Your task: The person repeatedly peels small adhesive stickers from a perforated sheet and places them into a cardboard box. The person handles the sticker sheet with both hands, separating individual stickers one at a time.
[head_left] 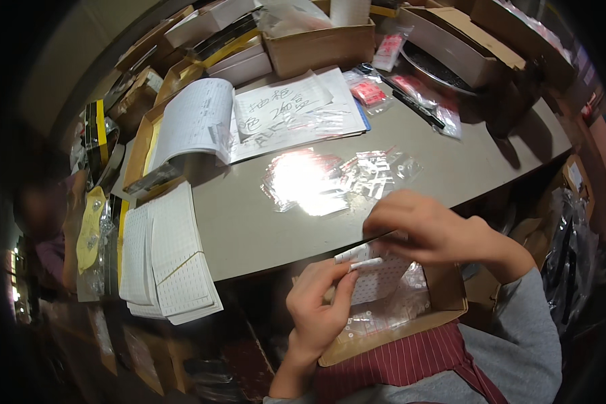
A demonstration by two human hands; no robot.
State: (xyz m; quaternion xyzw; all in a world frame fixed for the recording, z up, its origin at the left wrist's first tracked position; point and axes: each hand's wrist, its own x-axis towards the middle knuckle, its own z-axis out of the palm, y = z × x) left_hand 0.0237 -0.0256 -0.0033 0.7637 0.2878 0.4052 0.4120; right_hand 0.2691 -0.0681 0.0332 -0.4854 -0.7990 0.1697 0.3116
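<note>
Close to my body, my left hand (320, 303) pinches the edge of a white sheet printed with rows of small marks (377, 279), its near end curled over. My right hand (421, 225) is bent over the sheet's far edge with its fingers curled; its fingertips are partly hidden, so I cannot make out what they hold. Under both hands is an open cardboard box (454, 306) with small clear plastic bags (384, 320) inside. Beyond my right hand, a pile of small clear bags with red edges (306, 182) lies on the table, partly washed out by glare.
Stacks of printed white sheets (175, 256), one banded, overhang the grey table's (239, 236) left edge. Behind them are an open notebook (192, 124) and handwritten papers (283, 111). A black pen (417, 109), red-marked packets (370, 93) and cardboard boxes (320, 50) stand farther back.
</note>
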